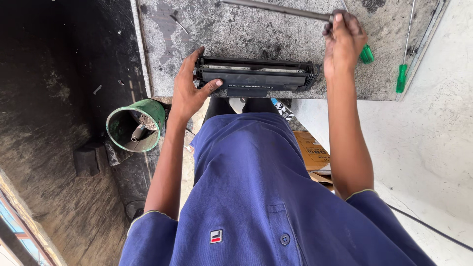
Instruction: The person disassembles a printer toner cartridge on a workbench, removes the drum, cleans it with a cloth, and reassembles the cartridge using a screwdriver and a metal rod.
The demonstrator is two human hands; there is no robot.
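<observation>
From the head camera, a black toner cartridge (256,76) lies lengthwise on the stained grey worktop (221,29), at the upper centre of the frame, close to the worktop's near edge. The left hand (189,88) grips the cartridge's left end, fingers curled over the top and thumb pressed along the front face. The right hand (342,42), in the upper right, is closed around the end of a long grey rod (276,8) that runs leftward across the top of the frame, above the cartridge's right end. Two green-handled screwdrivers (402,78) lie on the worktop at the right. A green bucket (138,125) stands on the dark floor at the left.
</observation>
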